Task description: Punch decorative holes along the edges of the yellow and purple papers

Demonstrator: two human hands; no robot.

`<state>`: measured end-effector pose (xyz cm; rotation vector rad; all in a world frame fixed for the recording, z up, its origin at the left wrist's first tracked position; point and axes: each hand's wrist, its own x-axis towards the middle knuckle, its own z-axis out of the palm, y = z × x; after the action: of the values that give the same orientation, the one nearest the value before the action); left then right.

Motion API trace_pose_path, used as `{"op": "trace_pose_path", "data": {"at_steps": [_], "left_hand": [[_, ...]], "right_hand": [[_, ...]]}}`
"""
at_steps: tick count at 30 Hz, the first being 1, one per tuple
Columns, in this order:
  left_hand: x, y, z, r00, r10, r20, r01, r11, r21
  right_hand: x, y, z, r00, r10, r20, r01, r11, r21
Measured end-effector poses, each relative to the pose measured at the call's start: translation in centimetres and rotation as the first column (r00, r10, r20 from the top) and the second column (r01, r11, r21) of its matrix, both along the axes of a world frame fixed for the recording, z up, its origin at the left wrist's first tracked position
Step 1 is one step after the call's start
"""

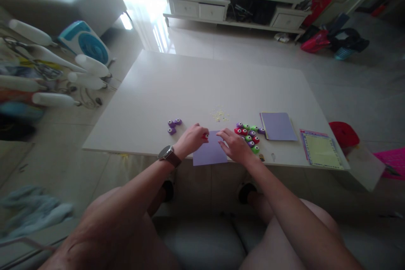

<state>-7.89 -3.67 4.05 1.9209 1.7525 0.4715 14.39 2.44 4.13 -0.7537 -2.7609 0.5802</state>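
A red punch [205,136] is gripped in the left hand [190,139] at the left edge of a purple sheet [209,153], which lies at the near edge of the tabletop [177,88]. The sheet is pressed flat under the spread fingers of the right hand [236,145].

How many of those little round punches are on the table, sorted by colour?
Purple punches: 6, three at left and three in the cluster
Green punches: 4
Red punches: 4, one under the left hand
Total: about 14; they are small, so the cluster count is approximate.
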Motion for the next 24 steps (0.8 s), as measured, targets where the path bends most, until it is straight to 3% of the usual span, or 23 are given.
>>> {"op": "trace_pose_path", "data": {"at_steps": [6, 13, 17, 24], "left_hand": [[-4.8, -0.4, -0.6, 0.967, 0.195, -0.164, -0.21, 0.975, -0.075], [-6.3, -1.4, -0.5, 0.937, 0.286, -0.201, -0.296, 0.955, -0.023], [-6.5, -1.9, -0.3, 0.945, 0.276, -0.175, -0.276, 0.961, 0.022], [-5.5, -1.9, -1.5, 0.967, 0.166, -0.195, -0.177, 0.984, -0.038]], "right_hand": [[-0.8, 0.4, 0.1, 0.995, -0.028, 0.092, 0.033, 0.998, -0.049], [-1.3, 0.1, 0.4, 0.985, 0.014, 0.17, -0.002, 0.997, -0.075], [-1.3, 0.0, 0.1, 0.983, 0.025, 0.181, -0.012, 0.997, -0.07], [-1.5, -0.3, -0.4, 0.975, 0.037, 0.218, -0.022, 0.997, -0.069]]}}
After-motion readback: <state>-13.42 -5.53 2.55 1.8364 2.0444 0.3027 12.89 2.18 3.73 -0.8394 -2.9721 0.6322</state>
